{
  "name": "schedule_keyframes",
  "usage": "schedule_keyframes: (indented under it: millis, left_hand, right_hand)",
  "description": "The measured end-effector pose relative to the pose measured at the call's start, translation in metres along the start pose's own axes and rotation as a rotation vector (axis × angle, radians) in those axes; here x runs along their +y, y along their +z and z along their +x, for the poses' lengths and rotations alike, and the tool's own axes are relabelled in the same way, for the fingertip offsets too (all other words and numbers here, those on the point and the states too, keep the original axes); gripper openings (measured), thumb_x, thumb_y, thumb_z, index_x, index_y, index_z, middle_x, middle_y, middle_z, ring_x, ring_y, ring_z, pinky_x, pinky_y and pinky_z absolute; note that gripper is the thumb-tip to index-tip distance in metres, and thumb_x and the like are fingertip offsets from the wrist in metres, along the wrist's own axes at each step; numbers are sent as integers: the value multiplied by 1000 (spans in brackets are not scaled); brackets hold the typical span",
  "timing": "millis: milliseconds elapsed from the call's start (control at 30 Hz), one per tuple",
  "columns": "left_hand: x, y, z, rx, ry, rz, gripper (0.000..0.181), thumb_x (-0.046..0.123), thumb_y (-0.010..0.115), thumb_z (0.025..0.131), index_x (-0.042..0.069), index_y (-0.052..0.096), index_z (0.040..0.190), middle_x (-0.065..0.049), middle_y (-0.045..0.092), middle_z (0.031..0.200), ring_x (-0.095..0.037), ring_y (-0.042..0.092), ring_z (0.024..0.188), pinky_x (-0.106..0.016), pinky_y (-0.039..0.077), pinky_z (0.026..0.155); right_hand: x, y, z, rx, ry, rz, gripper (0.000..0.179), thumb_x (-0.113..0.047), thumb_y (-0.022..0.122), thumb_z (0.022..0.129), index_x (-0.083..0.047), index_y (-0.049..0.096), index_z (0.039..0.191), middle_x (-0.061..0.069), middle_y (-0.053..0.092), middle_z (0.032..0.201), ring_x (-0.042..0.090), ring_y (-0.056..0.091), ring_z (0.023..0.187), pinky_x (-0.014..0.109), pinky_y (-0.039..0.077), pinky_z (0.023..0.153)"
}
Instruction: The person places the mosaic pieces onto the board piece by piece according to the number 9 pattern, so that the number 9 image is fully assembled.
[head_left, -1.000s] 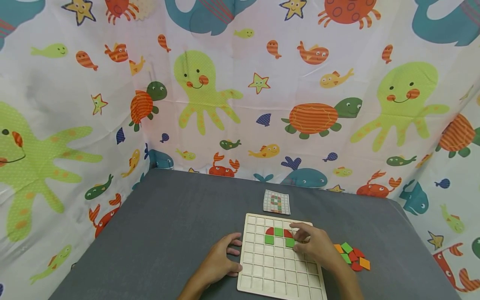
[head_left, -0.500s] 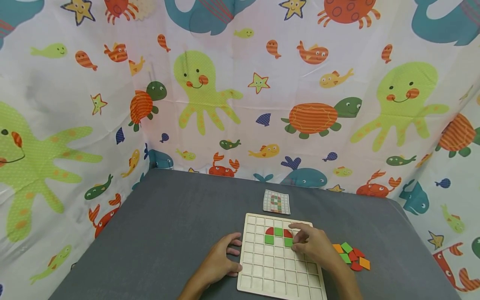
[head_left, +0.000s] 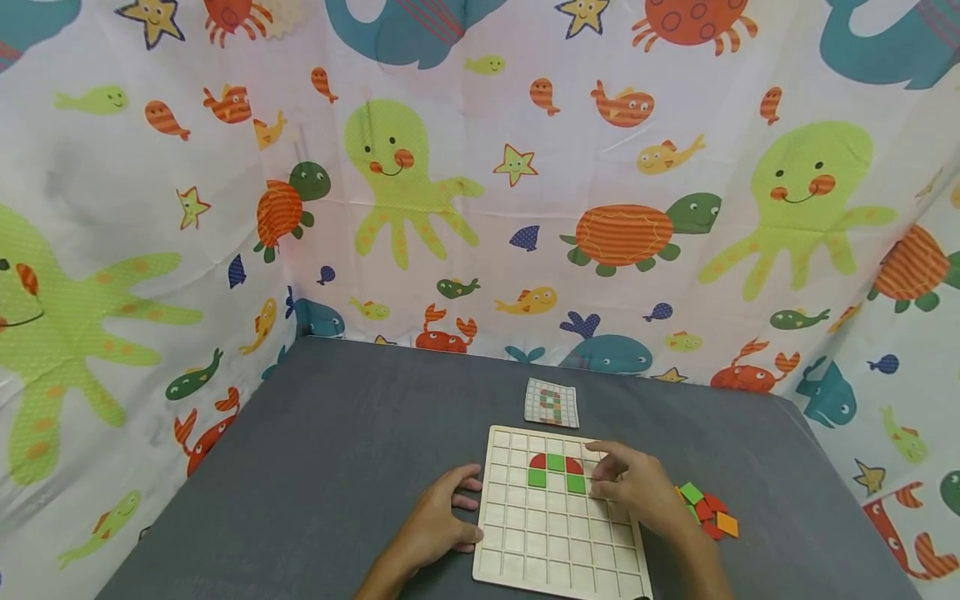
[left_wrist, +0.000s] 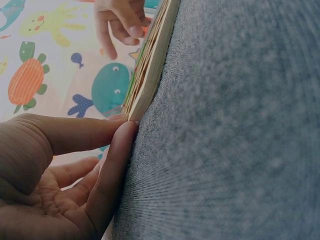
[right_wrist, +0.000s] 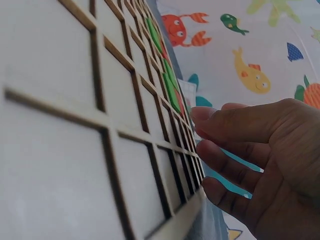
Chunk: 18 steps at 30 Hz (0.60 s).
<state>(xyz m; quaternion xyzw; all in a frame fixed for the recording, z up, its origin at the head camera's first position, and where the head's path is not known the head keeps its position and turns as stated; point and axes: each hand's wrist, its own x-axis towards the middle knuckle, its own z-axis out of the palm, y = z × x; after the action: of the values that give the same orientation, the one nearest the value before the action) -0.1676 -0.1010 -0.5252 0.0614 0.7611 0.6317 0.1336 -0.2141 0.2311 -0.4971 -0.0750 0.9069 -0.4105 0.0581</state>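
A pale wooden grid board (head_left: 525, 523) lies on the dark table. Near its far side sit two red rounded tiles, the left one (head_left: 537, 461) and the right one (head_left: 573, 466), with a green square tile (head_left: 555, 462) between them. Below each red tile is another green square, one left (head_left: 537, 478) and one right (head_left: 575, 483). My left hand (head_left: 438, 521) touches the board's left edge with thumb and fingertips, spread apart along it. My right hand (head_left: 637, 485) hovers over the board's right part, fingers loosely bent with nothing between them, just right of the right green tile.
Beyond the board lies a small printed card (head_left: 551, 403) with a coloured grid pattern. A loose pile of red, green and orange tiles (head_left: 705, 510) lies right of the board, partly behind my right hand. A sea-animal curtain (head_left: 450, 208) hangs around the table.
The right green tile has shifted slightly left into line with its square. My right hand has let go of it and drawn a little to the right. My left hand stays at the board's edge.
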Motion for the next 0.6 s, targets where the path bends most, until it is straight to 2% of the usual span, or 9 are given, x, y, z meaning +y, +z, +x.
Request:
schedule_keyframes:
  millis: [200, 367, 500, 600]
  left_hand:
    - [1, 0, 0, -4, 4, -4, 94, -21, 82, 71, 7, 50, 155, -14, 59, 138, -29, 61, 113, -42, 65, 60]
    - [1, 0, -1, -3, 3, -1, 94, -21, 82, 71, 7, 50, 155, -14, 59, 138, -29, 62, 113, -41, 65, 60]
    - [2, 0, -1, -2, 5, -1, 93, -19, 82, 71, 6, 50, 155, -14, 59, 138, -29, 62, 113, -41, 65, 60]
    - [2, 0, -2, -3, 7, 0, 92, -18, 82, 72, 6, 50, 155, -14, 59, 138, -29, 62, 113, -42, 65, 60]
  right_hand:
    - [5, -14, -3, 41, 18, -38, 58, -8, 87, 86, -11, 66, 141, -1, 71, 96, 16, 66, 87, 32, 57, 70]
    - [13, -27, -8, 78, 8, -56, 60, -8, 87, 86, -8, 65, 141, 0, 72, 99, 17, 67, 90, 31, 56, 73]
    - [22, -36, -12, 91, 21, -26, 60, -8, 85, 89, -9, 63, 144, 4, 74, 104, 18, 67, 94, 28, 57, 73]
    - [29, -44, -15, 94, 34, 1, 61, -9, 83, 90, -10, 61, 147, 6, 74, 108, 18, 67, 94, 28, 57, 68]
